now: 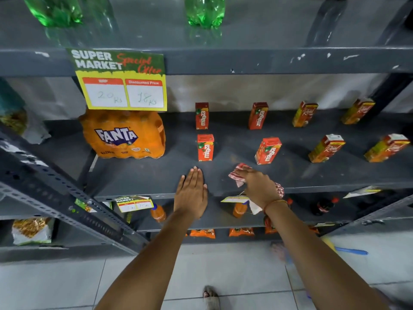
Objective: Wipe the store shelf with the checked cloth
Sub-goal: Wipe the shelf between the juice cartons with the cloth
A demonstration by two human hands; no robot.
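The grey metal store shelf runs across the middle of the head view. A red-and-white checked cloth lies on its front part, pressed flat under my right hand, with cloth ends sticking out past the fingers and beside the wrist. My left hand rests flat on the shelf's front edge, to the left of the cloth, fingers together and holding nothing.
Two Maaza cartons stand just behind the hands, with more juice cartons further right and behind. A Fanta pack sits at the left under a yellow price sign. Green bottles stand on the shelf above.
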